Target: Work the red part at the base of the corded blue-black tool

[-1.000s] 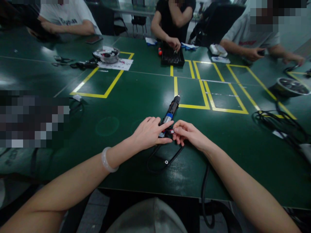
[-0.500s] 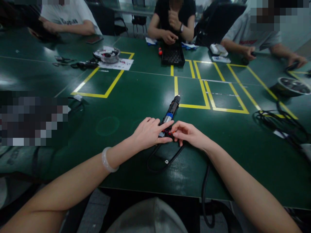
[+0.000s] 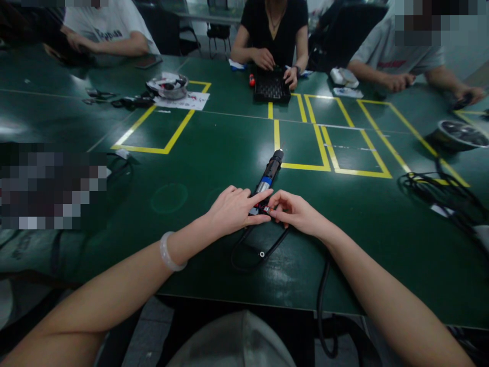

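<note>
An electric screwdriver point(image 3: 269, 175), black with a blue band and a silvery section, lies on the green table with its tip pointing away from me. My left hand point(image 3: 232, 210) is closed around its near end, thumb and index finger on either side. At that end, my right hand point(image 3: 300, 213) pinches a small red-and-silver piece point(image 3: 266, 209); my fingers partly cover it, and I cannot make out its exact kind. Below my hands a black cable point(image 3: 239, 266) loops over the table. A small white ring point(image 3: 262, 254) shows against the loop.
Yellow tape point(image 3: 303, 166) marks rectangles on the table point(image 3: 206, 168). Across from me, a person handles a black tray point(image 3: 272, 97). A clear bowl point(image 3: 172, 87) sits on paper at back left. Coiled cables point(image 3: 416, 186) and a round container point(image 3: 460, 136) are on the right.
My right fingers have shifted slightly, and more of the small red-and-silver piece shows. The screwdriver and left hand stay put. The person opposite has lowered a hand to the tray.
</note>
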Action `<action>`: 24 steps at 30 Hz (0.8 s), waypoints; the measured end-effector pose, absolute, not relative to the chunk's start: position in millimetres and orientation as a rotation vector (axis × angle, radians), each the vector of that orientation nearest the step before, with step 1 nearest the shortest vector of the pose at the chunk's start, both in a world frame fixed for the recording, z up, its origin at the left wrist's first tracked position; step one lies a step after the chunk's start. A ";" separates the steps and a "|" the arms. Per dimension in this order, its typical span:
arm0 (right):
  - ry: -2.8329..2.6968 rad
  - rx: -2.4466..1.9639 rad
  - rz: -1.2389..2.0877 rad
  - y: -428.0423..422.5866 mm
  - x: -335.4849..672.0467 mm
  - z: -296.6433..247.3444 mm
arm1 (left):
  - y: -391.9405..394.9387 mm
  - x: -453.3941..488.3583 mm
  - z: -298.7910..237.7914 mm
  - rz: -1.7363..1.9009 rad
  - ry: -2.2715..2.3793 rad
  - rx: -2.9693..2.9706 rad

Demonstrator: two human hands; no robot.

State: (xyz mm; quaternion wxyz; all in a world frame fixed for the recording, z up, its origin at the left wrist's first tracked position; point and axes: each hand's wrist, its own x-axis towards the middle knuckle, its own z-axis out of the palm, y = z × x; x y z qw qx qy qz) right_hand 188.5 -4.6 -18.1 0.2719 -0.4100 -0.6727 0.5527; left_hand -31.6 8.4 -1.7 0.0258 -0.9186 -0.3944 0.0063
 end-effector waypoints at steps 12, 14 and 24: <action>-1.900 -1.140 1.325 -4.9 186.9 -18.1 | 7.4 -30.2 -1.2 0.048 -1.243 -2.840; -1.867 -1.127 1.342 -5.6 185.1 -19.4 | 6.9 -29.8 -0.4 0.049 -1.244 -2.840; -1.762 -1.091 1.444 -9.0 182.5 -21.1 | 7.2 -28.6 3.1 0.041 -1.272 -2.870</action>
